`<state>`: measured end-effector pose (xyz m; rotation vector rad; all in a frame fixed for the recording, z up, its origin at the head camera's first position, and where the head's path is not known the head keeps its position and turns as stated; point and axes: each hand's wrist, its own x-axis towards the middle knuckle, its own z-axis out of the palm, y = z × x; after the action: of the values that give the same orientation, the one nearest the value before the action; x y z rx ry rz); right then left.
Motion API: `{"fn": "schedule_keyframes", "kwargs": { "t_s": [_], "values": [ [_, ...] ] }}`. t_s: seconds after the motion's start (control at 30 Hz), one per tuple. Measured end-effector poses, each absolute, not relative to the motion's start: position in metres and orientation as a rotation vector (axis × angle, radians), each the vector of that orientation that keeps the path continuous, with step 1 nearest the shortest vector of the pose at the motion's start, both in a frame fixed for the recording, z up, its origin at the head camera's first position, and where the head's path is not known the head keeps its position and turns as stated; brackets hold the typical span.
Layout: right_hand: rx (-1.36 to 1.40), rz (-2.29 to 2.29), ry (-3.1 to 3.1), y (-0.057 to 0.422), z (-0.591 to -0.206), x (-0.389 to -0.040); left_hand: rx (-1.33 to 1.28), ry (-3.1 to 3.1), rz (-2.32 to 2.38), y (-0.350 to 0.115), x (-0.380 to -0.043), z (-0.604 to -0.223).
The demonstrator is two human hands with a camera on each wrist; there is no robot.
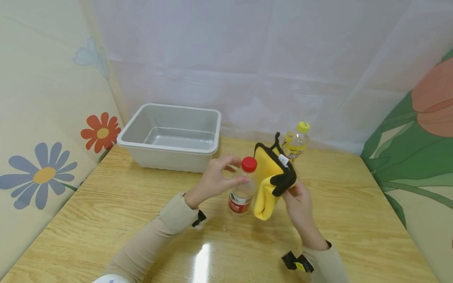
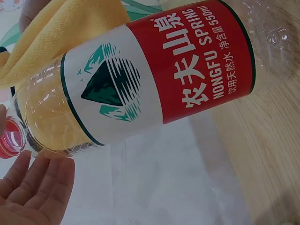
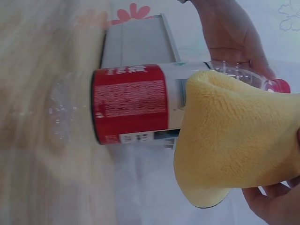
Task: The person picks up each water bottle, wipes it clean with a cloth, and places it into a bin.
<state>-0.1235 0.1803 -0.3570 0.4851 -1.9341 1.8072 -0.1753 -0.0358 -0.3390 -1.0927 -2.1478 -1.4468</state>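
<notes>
A clear plastic water bottle (image 1: 240,199) with a red cap and a red-and-white label stands upright at the middle of the table. My left hand (image 1: 218,177) holds it near the neck, thumb in front and fingers behind. The left wrist view shows its fingertips at the bottle's shoulder (image 2: 44,117). To the right, a folded yellow cloth (image 1: 266,167) with black edging and a white tag hangs from my right hand (image 1: 298,201), which pinches its edge. In the right wrist view the cloth (image 3: 234,136) overlaps the upper part of the bottle (image 3: 131,105).
A pale grey plastic bin (image 1: 170,157) stands at the back left, with nothing inside. Behind the cloth is a second bottle (image 1: 299,140) with a yellow cap and label, partly covered. A white sheet (image 1: 247,78) hangs along the back of the wooden table (image 1: 354,220).
</notes>
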Motion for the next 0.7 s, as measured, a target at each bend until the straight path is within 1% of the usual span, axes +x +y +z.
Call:
{"fn": "schedule_keyframes", "kwargs": {
  "t_s": [0.27,0.5,0.7],
  "values": [
    [0.550,1.808,-1.896,0.176,-0.346,-0.126,-1.128,-2.146,-1.440,-0.037,-0.175,-0.339],
    [0.622,1.822,-1.902,0.169,-0.347,-0.129,-1.158,-2.129,-1.426,-0.037,-0.176,-0.342],
    [0.615,1.804,-1.980,0.165,-0.350,-0.131,-1.157,-2.133,-1.413,-0.037,-0.176,-0.342]
  ]
}}
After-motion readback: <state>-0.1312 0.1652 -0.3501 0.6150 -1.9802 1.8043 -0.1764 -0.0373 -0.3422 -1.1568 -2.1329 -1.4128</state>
